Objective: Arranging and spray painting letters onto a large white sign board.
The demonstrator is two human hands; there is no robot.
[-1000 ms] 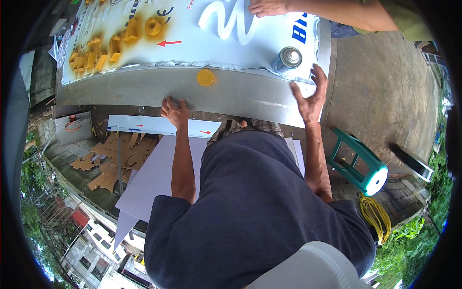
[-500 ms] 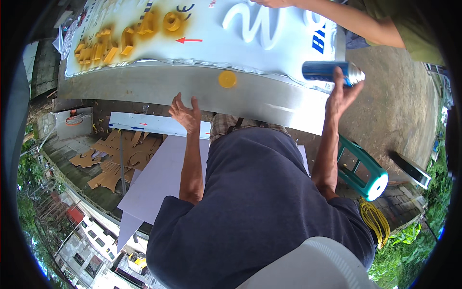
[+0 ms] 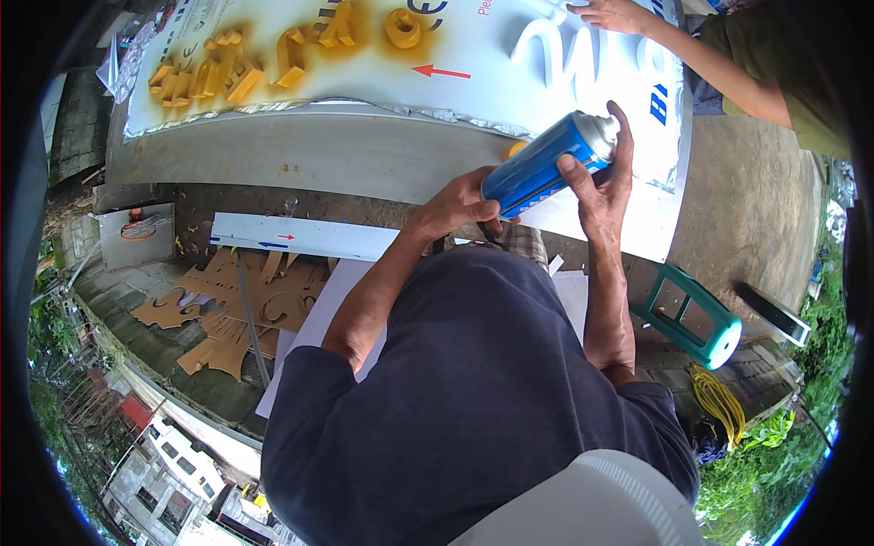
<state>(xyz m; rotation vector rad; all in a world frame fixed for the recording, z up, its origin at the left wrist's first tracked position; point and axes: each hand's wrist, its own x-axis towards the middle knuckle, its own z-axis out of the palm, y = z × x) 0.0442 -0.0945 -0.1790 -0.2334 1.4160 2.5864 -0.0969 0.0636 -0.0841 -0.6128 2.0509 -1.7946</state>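
Clamping the can in right hand and left hand, newly adding the left at its base, apparently steadying it

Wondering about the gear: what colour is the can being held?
The can is blue; the head view shows it best.

Green stool near yellow coil; brown offcuts near long white board.
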